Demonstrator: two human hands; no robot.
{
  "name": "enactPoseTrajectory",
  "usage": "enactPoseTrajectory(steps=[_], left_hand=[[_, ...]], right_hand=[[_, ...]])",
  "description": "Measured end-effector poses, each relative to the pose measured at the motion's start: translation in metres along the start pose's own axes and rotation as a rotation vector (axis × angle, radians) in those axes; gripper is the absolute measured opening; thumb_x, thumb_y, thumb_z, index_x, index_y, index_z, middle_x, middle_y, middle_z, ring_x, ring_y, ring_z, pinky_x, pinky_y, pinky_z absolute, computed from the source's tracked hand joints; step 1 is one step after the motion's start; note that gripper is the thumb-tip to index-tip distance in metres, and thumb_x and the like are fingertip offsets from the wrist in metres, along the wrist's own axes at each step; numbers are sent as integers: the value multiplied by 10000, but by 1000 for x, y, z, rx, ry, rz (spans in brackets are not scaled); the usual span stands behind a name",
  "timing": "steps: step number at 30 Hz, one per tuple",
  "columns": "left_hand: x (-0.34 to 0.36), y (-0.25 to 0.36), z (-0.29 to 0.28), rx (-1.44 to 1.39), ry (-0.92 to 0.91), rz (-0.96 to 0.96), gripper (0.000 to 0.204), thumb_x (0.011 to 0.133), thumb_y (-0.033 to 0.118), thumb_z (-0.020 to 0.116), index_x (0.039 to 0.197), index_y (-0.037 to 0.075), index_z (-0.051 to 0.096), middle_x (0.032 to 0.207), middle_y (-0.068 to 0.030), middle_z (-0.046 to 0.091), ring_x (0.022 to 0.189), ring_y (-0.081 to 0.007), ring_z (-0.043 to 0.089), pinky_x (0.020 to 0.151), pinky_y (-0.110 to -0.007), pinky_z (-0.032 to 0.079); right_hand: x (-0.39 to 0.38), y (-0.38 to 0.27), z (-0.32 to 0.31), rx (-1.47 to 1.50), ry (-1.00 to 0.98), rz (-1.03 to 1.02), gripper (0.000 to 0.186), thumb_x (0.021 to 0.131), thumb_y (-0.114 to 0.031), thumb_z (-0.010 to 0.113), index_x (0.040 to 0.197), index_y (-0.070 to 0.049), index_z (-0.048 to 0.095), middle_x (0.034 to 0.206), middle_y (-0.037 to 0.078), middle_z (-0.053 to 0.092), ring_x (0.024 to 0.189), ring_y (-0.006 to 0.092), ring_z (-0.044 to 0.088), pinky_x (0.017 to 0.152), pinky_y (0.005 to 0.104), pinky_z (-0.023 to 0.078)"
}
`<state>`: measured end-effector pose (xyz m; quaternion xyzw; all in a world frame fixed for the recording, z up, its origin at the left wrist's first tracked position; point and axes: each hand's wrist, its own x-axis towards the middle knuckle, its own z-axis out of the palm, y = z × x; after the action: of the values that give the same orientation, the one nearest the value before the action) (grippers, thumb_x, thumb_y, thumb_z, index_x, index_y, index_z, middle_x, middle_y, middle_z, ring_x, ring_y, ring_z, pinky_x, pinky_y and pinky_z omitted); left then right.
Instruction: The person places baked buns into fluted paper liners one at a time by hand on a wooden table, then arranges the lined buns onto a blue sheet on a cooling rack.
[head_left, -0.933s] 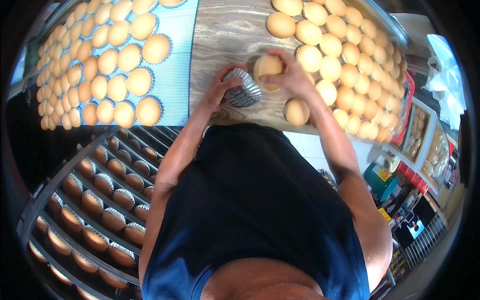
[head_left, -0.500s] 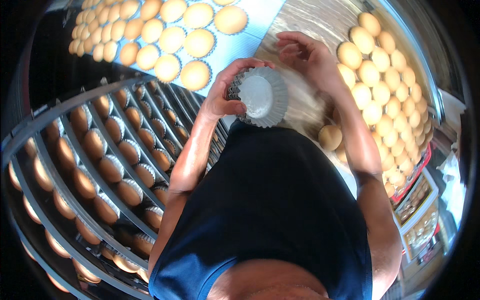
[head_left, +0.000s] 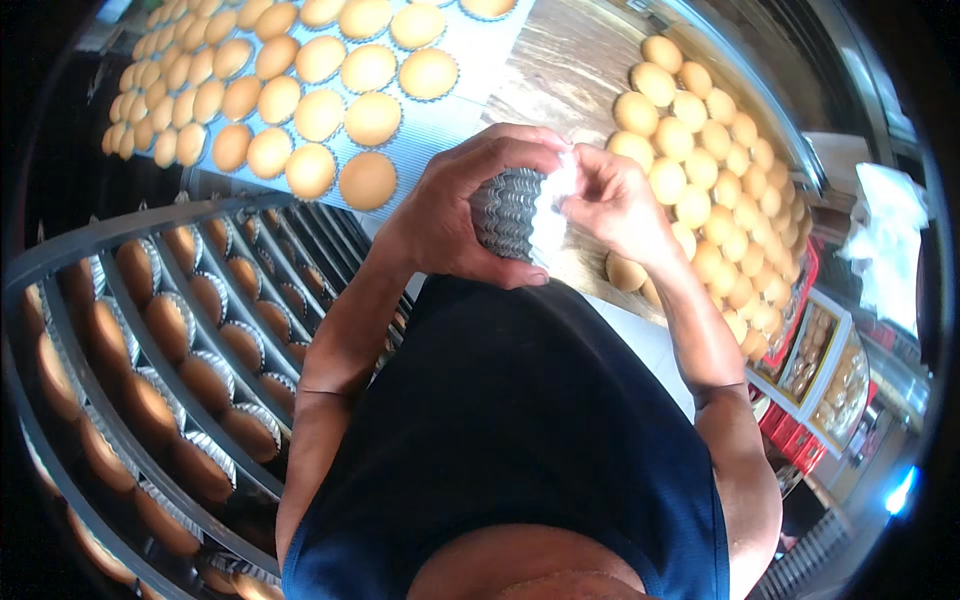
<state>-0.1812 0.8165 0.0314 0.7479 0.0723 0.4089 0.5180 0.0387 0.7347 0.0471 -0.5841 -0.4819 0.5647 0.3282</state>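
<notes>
In front of my chest, my left hand point(head_left: 450, 205) wraps round a stack of fluted metal baking tins point(head_left: 505, 215), tipped on its side. My right hand point(head_left: 615, 200) meets the stack's right end, its thumb and fingers pinched at the rim. That end is washed out white by light, so I cannot tell whether a single tin is parted from the rest. Beyond my left hand, round golden cakes point(head_left: 368, 180) in fluted tins stand in rows on a pale blue ribbed sheet point(head_left: 455, 120). Past my right hand lie many loose cakes point(head_left: 692, 207) without tins.
At the left, a curved-looking dark metal rack point(head_left: 130, 240) holds tilted cakes in tins on several shelves. A brown wood-look tabletop point(head_left: 560, 60) lies between the two groups of cakes. Right of the loose cakes are a red crate edge point(head_left: 790, 310), packed boxes point(head_left: 815, 350) and a white plastic bag point(head_left: 888, 240).
My right hand, earlier raised apart with loose fingers, has come to the stack and pinches its rim. My left hand has turned the stack, so its open mouth now faces right.
</notes>
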Motion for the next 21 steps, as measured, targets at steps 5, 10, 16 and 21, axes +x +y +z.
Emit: enactPoseTrajectory(steps=[5, 10, 16, 21], left_hand=[[11, 9, 10, 3, -53, 61, 802, 568, 244, 970, 1278, 126, 617, 1319, -140, 643, 1237, -328, 623, 1037, -424, 509], [16, 11, 13, 50, -91, 68, 782, 564, 223, 958, 1262, 116, 621, 1294, -151, 645, 1201, -331, 633, 1023, -431, 509], [17, 17, 15, 14, -65, 39, 783, 550, 204, 967, 1244, 98, 621, 1285, -159, 645, 1226, -333, 622, 1036, -423, 504], [18, 17, 6, 30, -38, 33, 778, 541, 197, 975, 1229, 87, 629, 1296, -167, 644, 1247, -326, 616, 1049, -416, 497]], right_hand=[[-23, -3, 9, -102, 232, -73, 127, 813, -4, 724, 908, -17, 640, 715, -71, 530, 655, 21, 471, 557, 237, 403], [-27, 2, 9, -117, 298, -114, 135, 799, -37, 734, 878, -4, 630, 703, -47, 527, 650, 39, 475, 574, 252, 422], [-25, 0, 9, 22, 252, -108, 116, 838, -26, 718, 889, 9, 620, 702, -61, 512, 664, 27, 477, 586, 240, 430], [-17, -6, 4, 54, 187, -107, 112, 841, -12, 710, 922, 2, 634, 723, -79, 499, 683, 8, 457, 595, 218, 415]])
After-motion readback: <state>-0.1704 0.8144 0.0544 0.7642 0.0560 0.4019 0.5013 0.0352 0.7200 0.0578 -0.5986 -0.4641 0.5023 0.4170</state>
